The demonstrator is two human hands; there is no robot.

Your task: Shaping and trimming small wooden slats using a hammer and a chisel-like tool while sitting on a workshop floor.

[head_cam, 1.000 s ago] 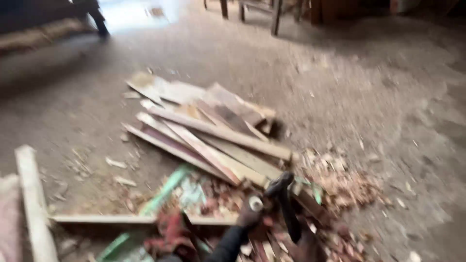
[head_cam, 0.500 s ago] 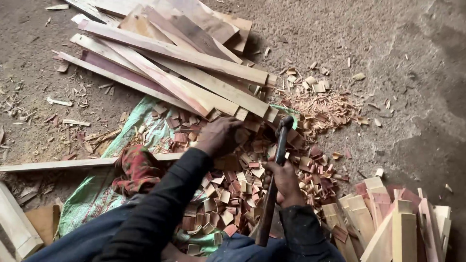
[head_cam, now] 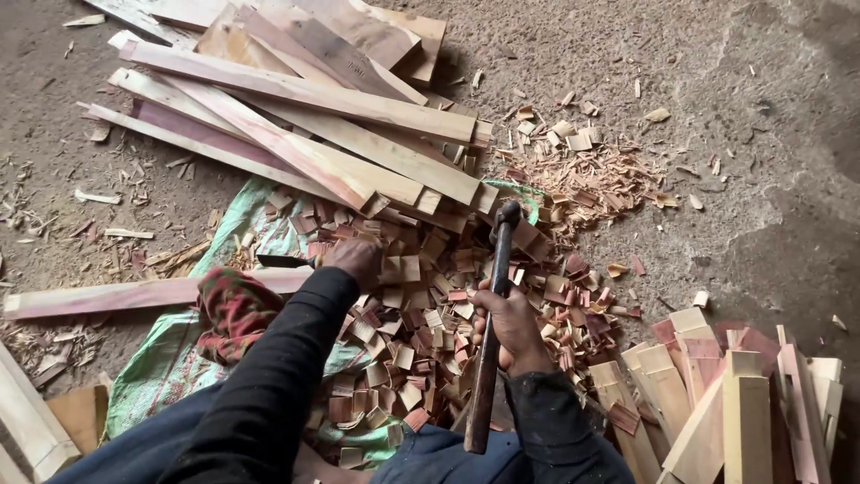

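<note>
My right hand (head_cam: 511,324) grips the dark handle of a hammer (head_cam: 494,305), whose head points away from me over a heap of small cut wood pieces (head_cam: 421,323). My left hand (head_cam: 354,259), in a black sleeve, rests on that heap near its far edge, fingers curled; what it holds is hidden. A dark chisel-like blade (head_cam: 282,262) lies just left of it. The heap lies on a green sack (head_cam: 179,350) spread on the ground.
A stack of long wooden slats (head_cam: 296,116) lies on the dirt floor beyond the heap. One long slat (head_cam: 107,296) runs out to the left. Short upright wood blocks (head_cam: 735,394) crowd the lower right. Shavings (head_cam: 591,170) are scattered further right.
The view has dropped from the room's floor onto the heap. My left hand has slid left across the pieces, while the right hand keeps the hammer.
</note>
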